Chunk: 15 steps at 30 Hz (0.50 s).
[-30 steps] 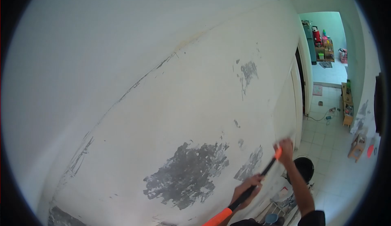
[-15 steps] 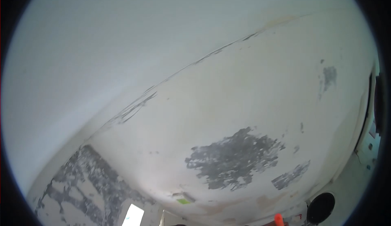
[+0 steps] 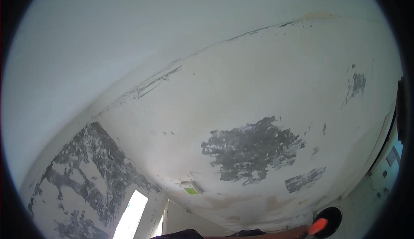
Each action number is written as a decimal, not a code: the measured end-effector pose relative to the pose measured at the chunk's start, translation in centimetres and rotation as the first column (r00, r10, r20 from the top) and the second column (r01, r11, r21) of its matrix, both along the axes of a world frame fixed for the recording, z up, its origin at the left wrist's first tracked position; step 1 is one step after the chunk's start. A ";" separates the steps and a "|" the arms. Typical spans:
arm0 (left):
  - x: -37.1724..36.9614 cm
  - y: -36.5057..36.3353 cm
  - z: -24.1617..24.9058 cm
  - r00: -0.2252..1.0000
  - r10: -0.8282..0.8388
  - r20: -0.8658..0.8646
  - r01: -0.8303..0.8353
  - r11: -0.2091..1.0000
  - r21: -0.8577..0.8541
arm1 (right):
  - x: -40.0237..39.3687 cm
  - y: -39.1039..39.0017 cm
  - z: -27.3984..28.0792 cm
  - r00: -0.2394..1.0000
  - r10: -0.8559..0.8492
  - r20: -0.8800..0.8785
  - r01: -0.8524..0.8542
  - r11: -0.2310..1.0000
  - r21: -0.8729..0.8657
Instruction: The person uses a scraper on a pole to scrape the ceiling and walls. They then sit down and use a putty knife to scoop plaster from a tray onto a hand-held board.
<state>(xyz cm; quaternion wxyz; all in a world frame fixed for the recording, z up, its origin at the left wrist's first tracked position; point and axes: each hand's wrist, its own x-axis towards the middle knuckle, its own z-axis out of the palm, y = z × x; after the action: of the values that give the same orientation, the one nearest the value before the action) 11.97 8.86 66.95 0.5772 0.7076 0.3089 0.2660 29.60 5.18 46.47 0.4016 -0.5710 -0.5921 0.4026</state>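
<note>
At the bottom edge, a strip of bare arm [image 3: 276, 234] reaches rightward, with dark cloth [image 3: 183, 234] to its left. Beyond the arm's right end is a blurred orange object [image 3: 318, 226], overlapping a round black thing [image 3: 330, 219]. It looks like the end of a handle, but the fingers of my right hand cannot be made out there. My left hand is out of view. A pale wall [image 3: 241, 88] with a large grey bare patch [image 3: 254, 150] fills the middle.
Another wall with grey patches [image 3: 101, 153] stands at the left, beside a bright opening [image 3: 131, 213]. A small green-fronted fixture [image 3: 191, 190] is low on the pale wall. Cracks [image 3: 157, 81] run along the ceiling joint. A dark-edged doorway [image 3: 384, 148] is at the right.
The view has shifted, so the wall patches sit higher. The arm and dark cloth show more at the bottom, and the orange object has moved right, over the black round thing.
</note>
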 end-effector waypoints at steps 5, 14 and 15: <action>1.0 1.0 1.2 0.830 0.521 -0.198 -0.312 0.729 0.610 | -3.3 4.5 5.7 0.904 0.030 -0.427 -0.020 0.999 0.027; -1.3 4.0 17.7 0.673 0.622 -0.400 -0.146 0.642 0.752 | -8.2 11.7 26.6 0.058 0.218 -0.974 -0.007 0.976 0.218; -1.2 4.5 20.2 0.666 0.677 -0.314 -0.142 0.527 0.838 | -8.5 12.6 29.4 -0.137 0.122 -0.983 -0.052 0.990 0.130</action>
<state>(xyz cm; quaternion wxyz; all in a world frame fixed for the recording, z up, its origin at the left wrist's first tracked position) 10.79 13.40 87.18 0.0084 0.8228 0.5042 0.2622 21.10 17.77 75.90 0.6949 -0.0239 -0.1341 0.7061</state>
